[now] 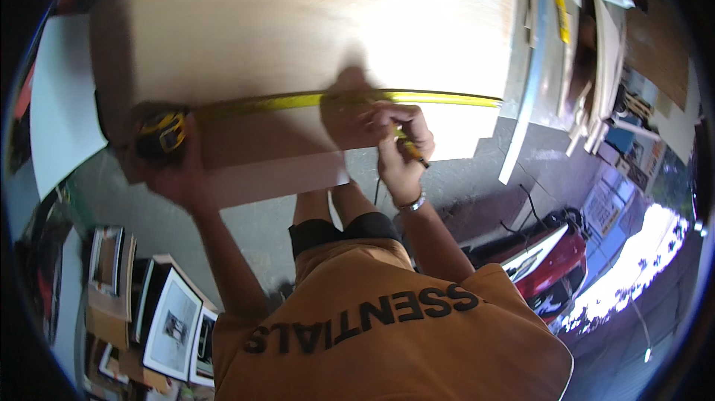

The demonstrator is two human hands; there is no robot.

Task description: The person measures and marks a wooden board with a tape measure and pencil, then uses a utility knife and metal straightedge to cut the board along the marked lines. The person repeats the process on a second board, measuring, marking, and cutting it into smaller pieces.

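Observation:
My left hand (pixel 183 174) is closed around the black-and-yellow case of a tape measure (pixel 165 135) at the left end of a pale wooden board (pixel 246 36). From the case, the yellow tape blade (pixel 439 96) runs straight across the board to its right edge. My right hand (pixel 401 154) grips a short yellow-and-black pencil or marker (pixel 410 146) just below the blade, right of the board's middle. The fingertips are close to the blade; whether the tip touches the board cannot be made out. A shadow of my head and hand falls over the blade.
A long pale metal strip (pixel 526 114) stands right of the board, with wooden strips (pixel 605 66) beyond it. A red motorcycle (pixel 553 267) is at the lower right. Framed pictures (pixel 173 323) lean at the lower left. A white panel (pixel 63 96) is at the far left.

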